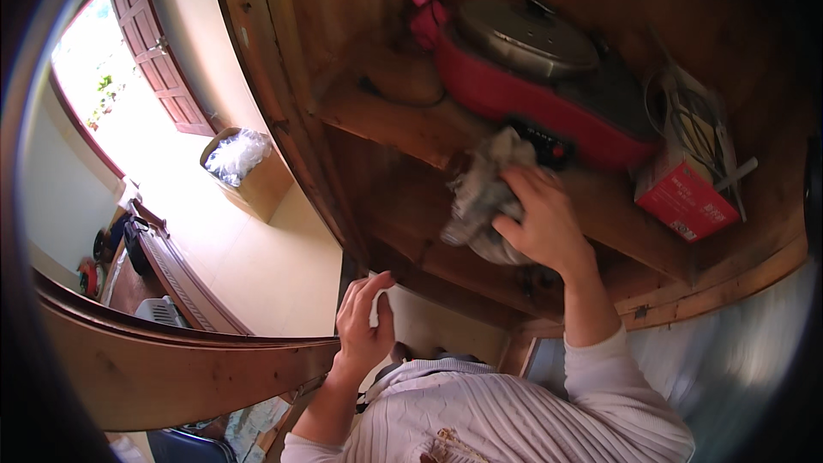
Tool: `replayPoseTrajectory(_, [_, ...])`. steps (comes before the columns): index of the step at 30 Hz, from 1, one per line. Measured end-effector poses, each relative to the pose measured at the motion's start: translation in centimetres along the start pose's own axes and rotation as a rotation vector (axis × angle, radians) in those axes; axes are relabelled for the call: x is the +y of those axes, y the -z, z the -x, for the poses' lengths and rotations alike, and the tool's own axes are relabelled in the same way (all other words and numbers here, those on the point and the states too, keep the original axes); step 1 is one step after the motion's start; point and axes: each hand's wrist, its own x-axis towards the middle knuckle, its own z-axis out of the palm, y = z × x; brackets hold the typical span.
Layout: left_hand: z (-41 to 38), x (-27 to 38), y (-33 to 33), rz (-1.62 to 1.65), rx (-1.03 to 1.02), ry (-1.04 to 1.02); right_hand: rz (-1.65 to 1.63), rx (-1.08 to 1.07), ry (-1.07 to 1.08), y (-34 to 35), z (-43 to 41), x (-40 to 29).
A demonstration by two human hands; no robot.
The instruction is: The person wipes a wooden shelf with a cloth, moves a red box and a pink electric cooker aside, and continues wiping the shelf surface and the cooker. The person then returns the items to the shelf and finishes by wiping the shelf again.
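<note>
My right hand [543, 215] grips a crumpled grey-beige cloth [482, 206] at the front edge of a wooden cabinet shelf [398, 128]. Just behind the cloth stands a red electric cooker [501, 96] with a metal lid [530, 38] and a control knob. A pink item [425, 13] lies at the cooker's left end, and a dark cord rests on the shelf beside it. To the right is a red box [688, 199] with coiled cables [694, 122] on top. My left hand [368, 321] is raised near the cabinet's lower left corner, fingers apart and curved, holding nothing.
A wooden cabinet door [193, 379] stands out at lower left. Beyond the cabinet's left side post [283, 96], a cardboard box [257, 186] with clear plastic sits on the tiled floor near an open panelled door [157, 51]. A dark blue chair [186, 447] is at the bottom left.
</note>
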Motion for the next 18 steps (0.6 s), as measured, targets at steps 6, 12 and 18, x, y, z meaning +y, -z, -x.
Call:
replayPoseTrajectory(6, [1.8,0.1,0.7,-0.045,0.028,0.169,-0.012,0.03,-0.086,2.7,2.4,0.8])
replayPoseTrajectory(12, [-7.0,2.6,-4.0,0.132,0.015,0.026,0.035,-0.007,0.007,-1.6,-2.6,-1.1])
replayPoseTrajectory(18, [-12.2,4.9,-7.6,0.349,0.223,-0.026,-0.073,0.04,0.067,-1.8,-2.2,-1.8])
